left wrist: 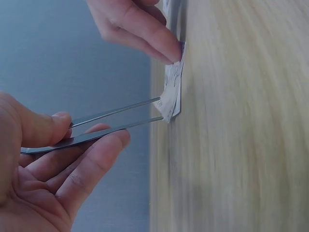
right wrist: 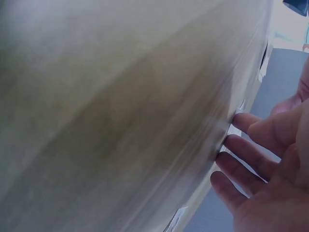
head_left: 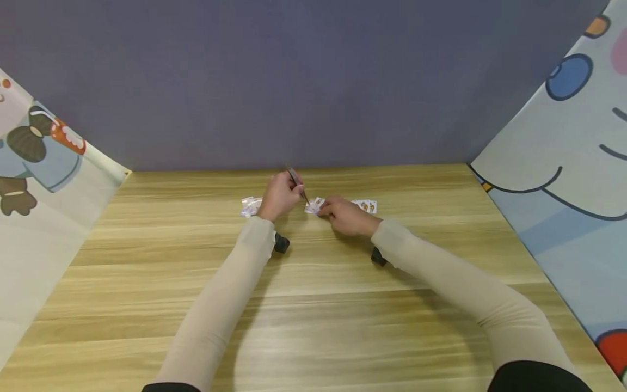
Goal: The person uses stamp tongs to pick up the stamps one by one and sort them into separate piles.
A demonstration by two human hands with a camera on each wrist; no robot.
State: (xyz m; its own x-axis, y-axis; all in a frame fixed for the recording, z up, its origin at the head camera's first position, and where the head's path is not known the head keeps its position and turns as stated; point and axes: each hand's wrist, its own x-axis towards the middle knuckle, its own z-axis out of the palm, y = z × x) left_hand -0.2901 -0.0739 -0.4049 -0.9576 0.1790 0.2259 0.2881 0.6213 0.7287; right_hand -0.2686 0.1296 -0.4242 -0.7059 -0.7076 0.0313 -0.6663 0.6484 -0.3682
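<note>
My left hand (head_left: 280, 196) holds a pair of metal tweezers (left wrist: 101, 137) between thumb and fingers. In the left wrist view the two tips stand apart at the raised corner of a small printed paper sheet (left wrist: 171, 89), which looks like stickers. From the other side, my right hand (head_left: 350, 216) presses that sheet to the table with its fingertips. The right wrist view shows its fingers spread and fairly straight, touching the tabletop beside the paper (right wrist: 235, 130). The hand hides part of the sheet.
Another printed paper piece (head_left: 250, 207) lies left of the left hand, partly covered by it. Printed paper with small brown figures (head_left: 366, 206) shows right of the right hand. The wooden table (head_left: 313, 326) meets a grey wall (head_left: 303, 81) just behind the papers.
</note>
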